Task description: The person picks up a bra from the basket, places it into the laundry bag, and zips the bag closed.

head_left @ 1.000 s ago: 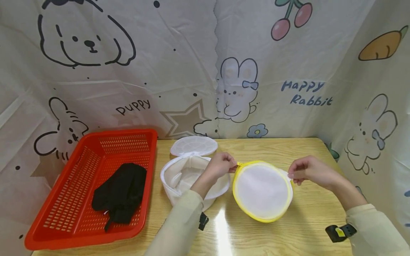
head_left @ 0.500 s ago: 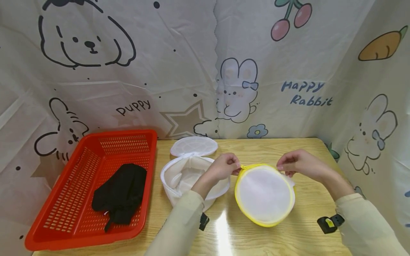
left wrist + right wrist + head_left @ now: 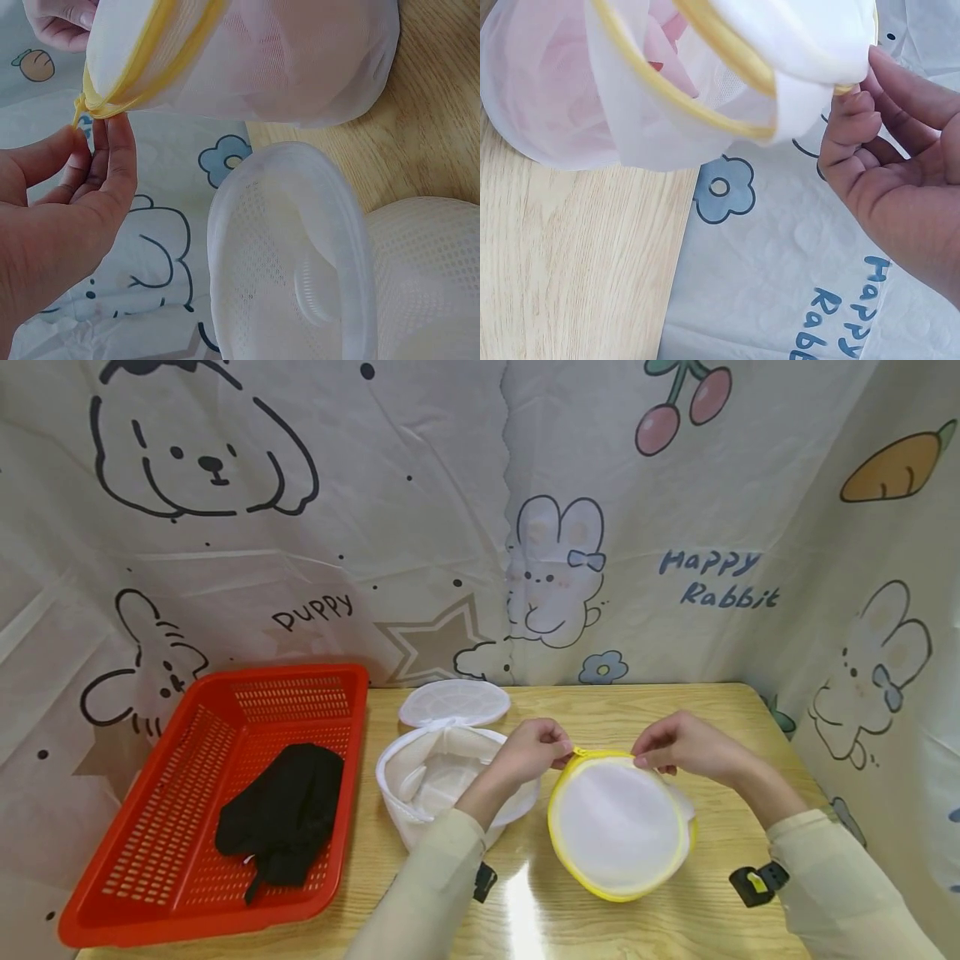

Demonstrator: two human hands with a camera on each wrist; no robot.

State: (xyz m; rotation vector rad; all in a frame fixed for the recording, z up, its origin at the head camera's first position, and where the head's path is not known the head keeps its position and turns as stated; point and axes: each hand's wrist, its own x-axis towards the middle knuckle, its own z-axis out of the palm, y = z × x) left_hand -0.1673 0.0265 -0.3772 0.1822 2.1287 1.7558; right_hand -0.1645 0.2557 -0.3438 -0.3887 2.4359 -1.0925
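A round white mesh laundry bag point(image 3: 618, 827) with yellow zipper edging is held up above the table, its flat top facing the head camera. My left hand point(image 3: 531, 750) pinches the yellow zipper pull point(image 3: 79, 105) at the rim's upper left. Thumb and fingers of my right hand point(image 3: 692, 750) pinch the rim a short way to the right. In the right wrist view the yellow edges part in a gap, and pink cloth point(image 3: 679, 64) shows inside. Beside my left forearm stands a second white mesh bag point(image 3: 397, 797), its lid point(image 3: 455, 702) flipped back; the forearm hides part of it.
On the left, a red plastic basket point(image 3: 348, 777) contains a black cloth item point(image 3: 288, 810). The wooden table point(image 3: 720, 902) ends at a printed curtain point(image 3: 420, 527) behind and to the right.
My right hand has shifted left along the rim, closer to my left hand. My left hand has drifted slightly right, and the bag has tilted and dropped a little with the hands.
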